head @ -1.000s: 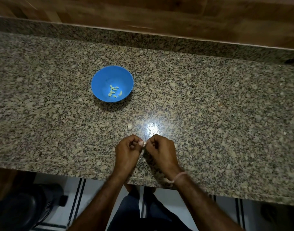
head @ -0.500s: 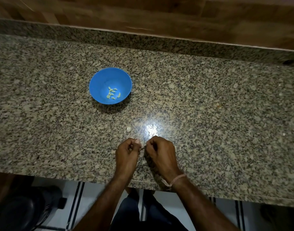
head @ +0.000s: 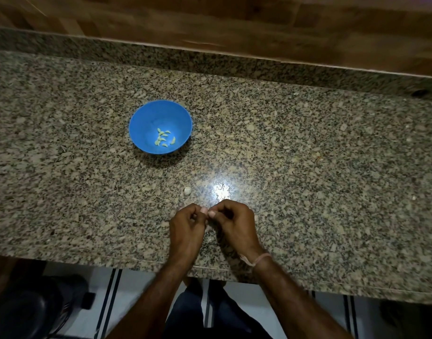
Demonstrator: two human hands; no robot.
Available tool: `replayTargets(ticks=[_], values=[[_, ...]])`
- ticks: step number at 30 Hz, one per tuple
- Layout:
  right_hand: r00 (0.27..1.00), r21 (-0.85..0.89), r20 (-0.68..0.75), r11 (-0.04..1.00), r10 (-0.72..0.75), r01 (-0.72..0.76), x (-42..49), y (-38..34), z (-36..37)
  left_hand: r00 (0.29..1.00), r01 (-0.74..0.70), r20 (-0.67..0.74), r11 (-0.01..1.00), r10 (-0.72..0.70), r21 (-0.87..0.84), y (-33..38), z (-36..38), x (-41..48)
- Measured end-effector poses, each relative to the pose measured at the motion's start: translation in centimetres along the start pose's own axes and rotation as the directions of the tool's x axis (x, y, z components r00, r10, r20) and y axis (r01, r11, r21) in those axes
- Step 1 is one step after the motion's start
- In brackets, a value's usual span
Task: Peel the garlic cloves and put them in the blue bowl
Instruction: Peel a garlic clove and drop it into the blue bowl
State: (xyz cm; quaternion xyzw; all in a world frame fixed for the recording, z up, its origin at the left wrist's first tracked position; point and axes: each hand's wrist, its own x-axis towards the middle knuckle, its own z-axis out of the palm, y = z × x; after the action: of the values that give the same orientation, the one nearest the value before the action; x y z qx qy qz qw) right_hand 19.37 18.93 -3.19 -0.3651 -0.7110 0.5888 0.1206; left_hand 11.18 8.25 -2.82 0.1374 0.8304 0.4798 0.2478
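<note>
The blue bowl (head: 146, 123) stands on the granite counter, left of centre, with several peeled garlic cloves (head: 164, 139) lying in its bottom. A single pale garlic clove (head: 187, 190) lies on the counter just beyond my hands. My left hand (head: 186, 228) and my right hand (head: 234, 225) meet near the counter's front edge, fingers curled and fingertips pinched together on something small. The pinched garlic clove is almost wholly hidden between the fingertips.
The speckled granite counter (head: 308, 167) runs the width of the view, with a raised granite strip and a wooden wall behind. A bright light reflection (head: 221, 192) sits just beyond my right hand. Below the front edge are floor tiles and a dark object (head: 26, 309) at lower left.
My two hands have stayed together at the front edge, fingertips working at the same spot. The bowl and the loose clove have not moved on the counter; only the camera shifted slightly.
</note>
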Motion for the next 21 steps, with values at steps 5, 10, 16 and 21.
replayTargets(ticks=[5,10,16,21], values=[[0.994,0.165,0.027,0.980,0.106,-0.109,0.0,-0.1,-0.1,0.994,0.033,0.112,0.991,-0.018,-0.132,-0.6,0.0,0.2],[0.979,0.295,0.080,0.933,0.190,-0.205,0.1,0.0,0.2,0.993,-0.039,0.110,0.993,0.050,-0.107,-0.3,0.1,-0.1],[0.972,0.254,0.021,0.939,0.234,-0.231,0.0,0.4,0.4,0.980,-0.196,0.039,0.977,0.193,0.083,-0.9,0.2,-0.2],[0.974,0.183,-0.038,0.960,0.224,-0.214,0.3,1.1,0.5,0.989,-0.141,-0.028,0.984,0.145,0.107,-1.2,0.0,-0.1]])
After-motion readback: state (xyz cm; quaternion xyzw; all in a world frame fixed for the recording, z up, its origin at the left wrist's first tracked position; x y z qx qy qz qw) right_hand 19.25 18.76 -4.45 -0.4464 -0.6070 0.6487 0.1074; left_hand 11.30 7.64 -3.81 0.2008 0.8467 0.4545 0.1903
